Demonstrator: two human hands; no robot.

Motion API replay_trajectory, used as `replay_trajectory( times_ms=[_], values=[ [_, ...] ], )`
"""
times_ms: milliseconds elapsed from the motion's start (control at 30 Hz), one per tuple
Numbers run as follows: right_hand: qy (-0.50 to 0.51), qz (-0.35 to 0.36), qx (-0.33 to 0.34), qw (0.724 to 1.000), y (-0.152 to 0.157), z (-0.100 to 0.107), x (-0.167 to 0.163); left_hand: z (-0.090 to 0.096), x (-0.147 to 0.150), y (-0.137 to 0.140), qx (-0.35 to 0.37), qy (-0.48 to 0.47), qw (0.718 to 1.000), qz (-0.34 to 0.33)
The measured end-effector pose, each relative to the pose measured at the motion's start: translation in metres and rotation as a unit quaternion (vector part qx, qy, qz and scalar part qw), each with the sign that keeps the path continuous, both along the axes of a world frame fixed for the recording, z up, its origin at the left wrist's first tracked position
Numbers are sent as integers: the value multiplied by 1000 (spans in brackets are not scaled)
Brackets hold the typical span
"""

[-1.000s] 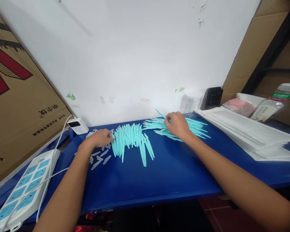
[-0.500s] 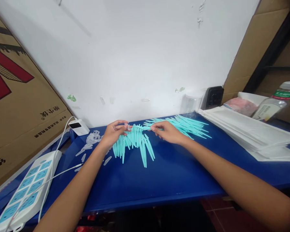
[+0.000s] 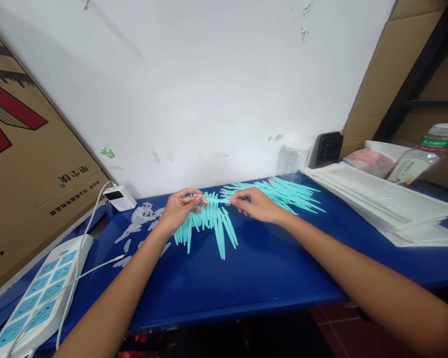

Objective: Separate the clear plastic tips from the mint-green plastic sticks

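Note:
My left hand (image 3: pixel 184 206) pinches a small clear cap (image 3: pixel 204 199) between thumb and fingers. In my right hand (image 3: pixel 253 203), closed thumb against fingers, is a slim turquoise stick (image 3: pixel 221 201) that looks like an eyebrow razor. It lies about level, its left end at the cap; whether it is inside cannot be told. Below and behind the hands is a row of similar turquoise sticks (image 3: pixel 209 216), two of them (image 3: pixel 224 231) lying nearer to me. Another turquoise pile (image 3: pixel 289 194) sits beyond my right hand. Loose clear caps (image 3: pixel 142 214) are scattered left of my left hand.
On the blue table (image 3: pixel 246 278) a white power strip (image 3: pixel 41 293) and cable lie at the left, near a small white device (image 3: pixel 120 198). White sheets or bags (image 3: pixel 381 199), a bottle (image 3: pixel 421 156) and a clear jar (image 3: pixel 295 159) stand right. A white wall rises behind.
My left hand has moved slightly right with the clear cap, bringing it to the end of the turquoise stick. My right hand stays nearly in place, and the view has shifted slightly.

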State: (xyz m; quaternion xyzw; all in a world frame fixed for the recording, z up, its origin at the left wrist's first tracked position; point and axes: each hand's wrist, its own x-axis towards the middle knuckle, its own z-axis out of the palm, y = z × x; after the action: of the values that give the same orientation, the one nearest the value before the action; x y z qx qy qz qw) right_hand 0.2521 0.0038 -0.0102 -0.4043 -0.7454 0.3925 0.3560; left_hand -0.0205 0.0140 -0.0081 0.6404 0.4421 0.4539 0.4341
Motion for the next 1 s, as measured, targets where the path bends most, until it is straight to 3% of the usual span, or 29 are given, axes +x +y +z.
replay_trajectory(
  times_ms=[667,1000],
  values=[
    [7,-18,-1,1000,-2,4,2,2,-2,2,1,-11,1000,-1],
    [24,29,14,999,-7,-2,-5,-4,15,-10,-1,-11,1000,-6]
  ],
)
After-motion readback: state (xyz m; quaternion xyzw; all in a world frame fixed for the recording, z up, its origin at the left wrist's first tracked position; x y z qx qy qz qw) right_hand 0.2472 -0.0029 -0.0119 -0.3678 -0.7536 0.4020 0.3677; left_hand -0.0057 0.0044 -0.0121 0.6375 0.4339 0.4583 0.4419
